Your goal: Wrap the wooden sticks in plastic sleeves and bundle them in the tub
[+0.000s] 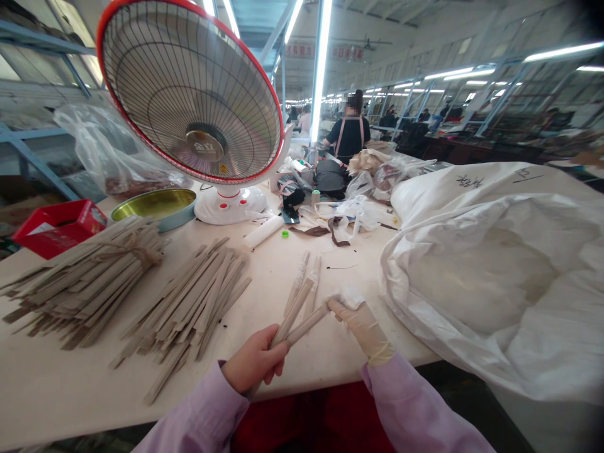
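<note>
My left hand (255,362) is bare and closed round the near ends of a few thin beige strips (297,308) that fan out over the white table (47,384). My right hand (363,327), in a pale glove, pinches the far end of one of those strips together with a bit of white material. Both sleeves are lilac. A loose pile of the same strips (193,308) lies just left of my left hand. Further left lies a tied bundle of strips (89,277).
A large white sack (495,270) fills the table's right side. A red-rimmed round heater (193,94), a metal tin (155,206) and a red box (59,226) stand at the back left. Plastic bags and clutter (349,201) lie behind, where a person in an apron stands (350,132).
</note>
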